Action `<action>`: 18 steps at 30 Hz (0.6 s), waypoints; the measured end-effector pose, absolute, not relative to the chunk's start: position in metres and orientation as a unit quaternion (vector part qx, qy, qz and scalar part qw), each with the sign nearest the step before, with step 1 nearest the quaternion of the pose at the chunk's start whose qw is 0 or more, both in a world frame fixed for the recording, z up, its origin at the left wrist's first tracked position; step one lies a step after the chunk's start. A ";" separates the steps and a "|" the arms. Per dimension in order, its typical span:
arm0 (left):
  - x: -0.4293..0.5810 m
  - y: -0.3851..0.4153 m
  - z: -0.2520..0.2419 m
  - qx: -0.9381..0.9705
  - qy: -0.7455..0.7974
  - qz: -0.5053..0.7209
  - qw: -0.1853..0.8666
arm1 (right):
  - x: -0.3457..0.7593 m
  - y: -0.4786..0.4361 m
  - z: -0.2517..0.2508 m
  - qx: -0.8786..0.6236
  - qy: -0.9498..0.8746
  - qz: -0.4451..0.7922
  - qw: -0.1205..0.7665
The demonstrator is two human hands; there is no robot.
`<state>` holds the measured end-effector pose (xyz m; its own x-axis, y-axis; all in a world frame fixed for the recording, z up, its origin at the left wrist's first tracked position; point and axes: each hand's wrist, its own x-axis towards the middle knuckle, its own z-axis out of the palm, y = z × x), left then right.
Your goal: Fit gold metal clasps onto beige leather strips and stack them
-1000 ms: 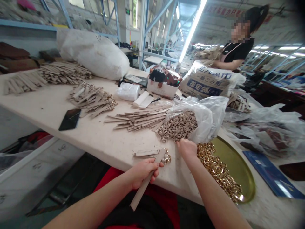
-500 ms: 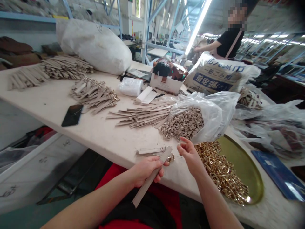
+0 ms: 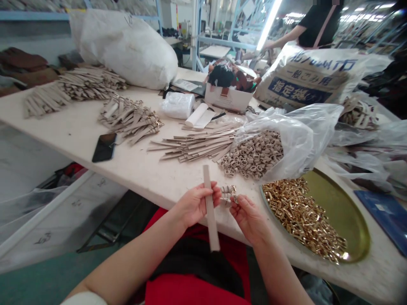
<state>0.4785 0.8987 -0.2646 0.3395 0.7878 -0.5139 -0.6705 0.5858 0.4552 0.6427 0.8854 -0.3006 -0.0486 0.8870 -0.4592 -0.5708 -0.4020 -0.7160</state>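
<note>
My left hand (image 3: pixel 200 201) is closed around a flat beige strap (image 3: pixel 211 218), which stands nearly upright with its lower end over my lap. Close by on the right, my right hand (image 3: pixel 249 216) pinches a small beige strap loop (image 3: pixel 234 198) between thumb and fingers. Behind the fingers, finished-looking straps with gold buckles (image 3: pixel 233 189) lie at the table edge, partly hidden by both hands. Many more beige loops (image 3: pixel 254 156) spill from a clear plastic bag (image 3: pixel 305 135). A heap of gold buckles (image 3: pixel 302 216) fills part of a round gold tray (image 3: pixel 359 224) to the right.
Loose straps (image 3: pixel 197 144) lie mid-table, and buckled straps (image 3: pixel 130 118) sit further left near a phone (image 3: pixel 104 147). Behind are a large white sack (image 3: pixel 124 51), a filled white box (image 3: pixel 227 99) and a printed bag (image 3: pixel 308 80). A person (image 3: pixel 321 23) stands beyond.
My right hand has come down from beside the loop pile toward the strap and now pinches a loop. My left hand has turned the strap more upright. The view has shifted slightly.
</note>
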 end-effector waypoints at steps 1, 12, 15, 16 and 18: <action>0.475 0.903 -0.261 0.055 0.352 0.489 0.796 | 0.640 0.881 -0.301 -0.451 -0.162 0.709 0.517; 0.477 0.904 -0.234 0.177 0.345 0.664 0.639 | 0.620 0.858 -0.304 -0.425 -0.085 0.718 0.545; 0.482 0.894 -0.244 0.276 0.390 0.601 0.641 | 0.620 0.856 -0.302 -0.435 -0.096 0.703 0.554; 0.483 0.890 -0.248 0.320 0.412 0.560 0.644 | 0.620 0.855 -0.301 -0.438 -0.105 0.699 0.555; 0.485 0.883 -0.256 0.391 0.449 0.475 0.648 | 0.619 0.854 -0.299 -0.446 -0.139 0.688 0.556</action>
